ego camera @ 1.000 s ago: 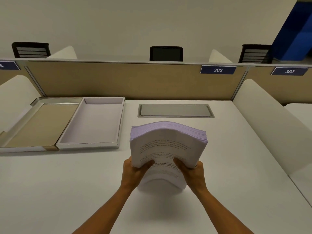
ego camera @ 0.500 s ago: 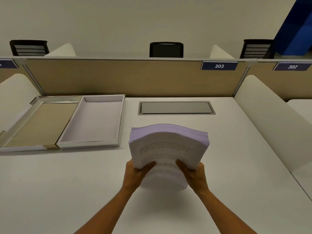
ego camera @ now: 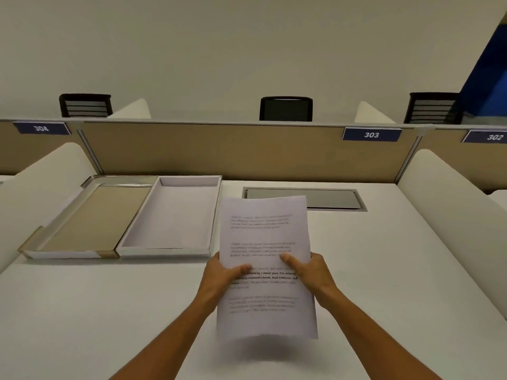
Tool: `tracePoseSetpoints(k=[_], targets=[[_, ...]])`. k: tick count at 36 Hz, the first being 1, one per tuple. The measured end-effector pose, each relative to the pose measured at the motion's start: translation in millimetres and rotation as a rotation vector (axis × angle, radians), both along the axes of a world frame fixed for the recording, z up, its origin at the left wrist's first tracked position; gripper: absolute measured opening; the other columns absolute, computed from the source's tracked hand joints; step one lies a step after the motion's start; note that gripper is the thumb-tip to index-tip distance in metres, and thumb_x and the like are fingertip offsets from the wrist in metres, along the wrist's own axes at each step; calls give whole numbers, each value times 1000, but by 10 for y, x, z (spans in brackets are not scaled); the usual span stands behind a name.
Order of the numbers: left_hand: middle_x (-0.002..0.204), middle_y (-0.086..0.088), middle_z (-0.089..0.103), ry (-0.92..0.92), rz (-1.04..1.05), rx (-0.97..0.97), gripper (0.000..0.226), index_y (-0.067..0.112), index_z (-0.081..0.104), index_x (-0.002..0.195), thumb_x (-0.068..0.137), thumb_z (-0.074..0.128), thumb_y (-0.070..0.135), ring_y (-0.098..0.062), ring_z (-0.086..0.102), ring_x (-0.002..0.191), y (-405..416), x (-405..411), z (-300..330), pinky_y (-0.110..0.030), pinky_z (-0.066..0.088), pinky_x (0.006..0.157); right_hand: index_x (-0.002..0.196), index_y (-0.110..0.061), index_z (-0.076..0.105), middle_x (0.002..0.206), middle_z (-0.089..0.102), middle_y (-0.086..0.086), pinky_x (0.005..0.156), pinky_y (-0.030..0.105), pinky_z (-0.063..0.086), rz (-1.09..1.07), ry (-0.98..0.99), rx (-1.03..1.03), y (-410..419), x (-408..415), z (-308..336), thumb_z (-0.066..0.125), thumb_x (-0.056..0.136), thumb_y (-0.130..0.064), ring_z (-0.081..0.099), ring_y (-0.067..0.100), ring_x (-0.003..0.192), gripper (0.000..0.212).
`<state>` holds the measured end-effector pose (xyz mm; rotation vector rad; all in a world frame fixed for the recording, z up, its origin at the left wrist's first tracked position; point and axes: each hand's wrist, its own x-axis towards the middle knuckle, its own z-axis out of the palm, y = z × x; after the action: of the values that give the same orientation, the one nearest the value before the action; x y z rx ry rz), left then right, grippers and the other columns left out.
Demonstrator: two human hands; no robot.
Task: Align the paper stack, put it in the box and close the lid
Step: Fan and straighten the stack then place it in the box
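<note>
I hold the white paper stack (ego camera: 264,237) above the desk, its printed top sheet tilted toward me. My left hand (ego camera: 222,278) grips its left edge and my right hand (ego camera: 310,272) grips its right edge, thumbs on the top sheet. The stack's bottom edge hovers over a dark shadow on the desk. To the left lies the open box (ego camera: 167,215), a shallow white tray with nothing in it, and its lid (ego camera: 90,218) lies flat beside it, brown inside facing up.
A white desk (ego camera: 397,270) with a grey cable hatch (ego camera: 329,198) behind the stack. A tan partition (ego camera: 219,149) with labels 304, 303, 302 runs along the back. Rounded white side dividers (ego camera: 450,204) flank the desk. Black chairs stand beyond.
The stack was standing on its lower edge on the desk, bowed, with its top edge showing. Now it is lifted and tilted so its printed face shows flat toward me.
</note>
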<state>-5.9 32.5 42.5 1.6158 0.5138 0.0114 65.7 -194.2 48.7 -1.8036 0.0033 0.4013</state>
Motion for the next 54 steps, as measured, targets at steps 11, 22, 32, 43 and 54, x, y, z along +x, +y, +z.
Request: tracePoseSetpoints(k=[11, 22, 32, 43, 54], targets=[[99, -17, 76, 152, 122, -139, 34, 8, 66, 106, 98, 50, 37, -38, 74, 90, 637, 59, 170, -59, 56, 86, 104, -13, 73, 87, 82, 4, 64, 38, 65, 26, 234, 65, 664, 146, -4, 84, 75, -44, 80, 24, 75, 44], [86, -10, 78, 220, 135, 59, 35, 6, 68, 100, 99, 48, 35, -26, 76, 75, 1346, 277, 281, -32, 58, 57, 111, -13, 70, 93, 82, 5, 65, 36, 64, 42, 303, 107, 1354, 383, 37, 73, 87, -42, 80, 23, 80, 37], [106, -13, 70, 271, 118, 128, 45, 6, 52, 128, 102, 34, 38, -29, 70, 92, 2125, 715, 371, -38, 57, 72, 132, -17, 54, 114, 74, 5, 75, 38, 63, 83, 311, 101, 2211, 789, 89, 53, 99, -38, 75, 24, 97, 39], [112, -17, 68, 281, 124, 149, 48, 8, 48, 133, 103, 28, 39, -32, 70, 98, 2801, 1378, 501, -51, 57, 90, 133, -13, 55, 109, 71, 5, 66, 33, 57, 71, 294, 48, 3086, 1423, 218, 45, 103, -36, 71, 23, 93, 38], [109, -16, 68, 295, 120, 201, 45, 4, 47, 134, 105, 30, 34, -26, 69, 87, 3253, 1858, 249, -34, 56, 68, 117, -19, 58, 96, 73, 3, 53, 29, 56, 53, 356, 38, 3592, 1810, 17, 46, 103, -35, 74, 21, 82, 24]])
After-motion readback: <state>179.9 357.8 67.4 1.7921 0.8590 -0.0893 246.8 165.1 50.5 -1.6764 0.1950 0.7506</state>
